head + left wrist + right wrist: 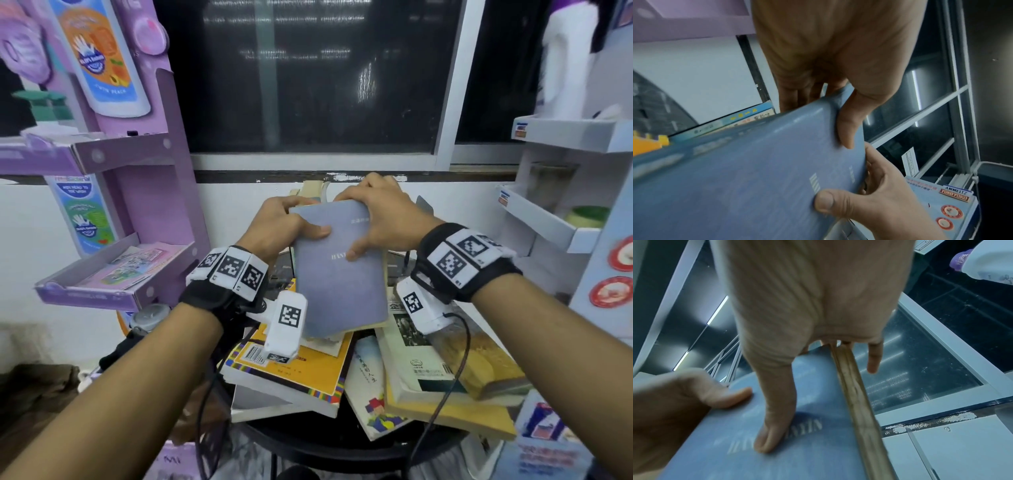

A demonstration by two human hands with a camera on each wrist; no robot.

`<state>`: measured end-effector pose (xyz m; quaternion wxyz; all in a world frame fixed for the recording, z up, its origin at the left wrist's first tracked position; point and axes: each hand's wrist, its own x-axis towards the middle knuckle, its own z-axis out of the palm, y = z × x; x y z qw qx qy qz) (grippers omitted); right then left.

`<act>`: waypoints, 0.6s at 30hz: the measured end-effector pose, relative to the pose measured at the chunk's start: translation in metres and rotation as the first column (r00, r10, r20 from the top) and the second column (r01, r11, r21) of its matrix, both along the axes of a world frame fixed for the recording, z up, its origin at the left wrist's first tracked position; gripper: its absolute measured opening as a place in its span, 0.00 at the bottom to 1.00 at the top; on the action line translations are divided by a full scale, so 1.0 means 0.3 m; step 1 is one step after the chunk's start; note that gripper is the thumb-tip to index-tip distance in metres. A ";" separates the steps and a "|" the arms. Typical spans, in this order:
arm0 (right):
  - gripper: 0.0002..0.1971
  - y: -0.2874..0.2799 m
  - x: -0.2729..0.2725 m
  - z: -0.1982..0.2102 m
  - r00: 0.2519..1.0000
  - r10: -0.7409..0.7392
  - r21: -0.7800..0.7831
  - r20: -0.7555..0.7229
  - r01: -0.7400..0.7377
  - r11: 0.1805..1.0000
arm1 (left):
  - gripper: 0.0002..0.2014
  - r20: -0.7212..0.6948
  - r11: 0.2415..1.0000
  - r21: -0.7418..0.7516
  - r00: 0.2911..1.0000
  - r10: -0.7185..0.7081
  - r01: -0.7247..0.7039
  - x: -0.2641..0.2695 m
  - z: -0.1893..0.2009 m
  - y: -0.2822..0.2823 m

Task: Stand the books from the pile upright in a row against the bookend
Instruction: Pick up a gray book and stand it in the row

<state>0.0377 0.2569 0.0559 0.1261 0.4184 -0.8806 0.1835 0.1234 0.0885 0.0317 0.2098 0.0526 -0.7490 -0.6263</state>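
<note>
Nearest in the head view, the round black table [308, 442] carries the pile of books [376, 370], lying flat and overlapping: a yellow-covered book [291, 373] toward the table's left edge, a pale book with a grey photo [411, 359] toward its right edge, a white one with coloured blocks [370, 394] between them; above the pile the blue-grey book [339, 274] is held clear of the others, its front cover facing up toward the camera, its long axis running from the near edge of the table toward the far edge, the far end raised, the yellowed page edge on its right side; the left hand [277, 226] grips its far left corner, thumb across the cover and fingers behind; the right hand [380, 216] clamps the far right corner, thumb pressed on the title lettering, fingers curled over the top edge; beyond them, more books [311, 190] stand near the white wall under the dark window [315, 75].
</note>
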 end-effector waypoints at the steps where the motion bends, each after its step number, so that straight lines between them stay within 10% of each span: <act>1: 0.45 -0.010 -0.003 -0.011 1.000 -0.022 -0.035 0.003 0.022 0.999 | 0.21 -0.022 0.999 -0.015 0.999 0.033 -0.034 -0.001 -0.002 -0.009; 7: 0.55 -0.074 -0.001 -0.085 0.973 -0.197 -0.110 0.117 0.210 0.971 | 0.27 -0.076 0.973 -0.014 0.971 0.229 -0.230 0.013 -0.068 -0.060; 18: 0.50 -0.124 0.001 -0.141 0.947 -0.023 -0.212 0.321 0.095 0.973 | 0.31 -0.046 0.957 -0.107 0.963 0.266 -0.269 0.009 -0.116 -0.103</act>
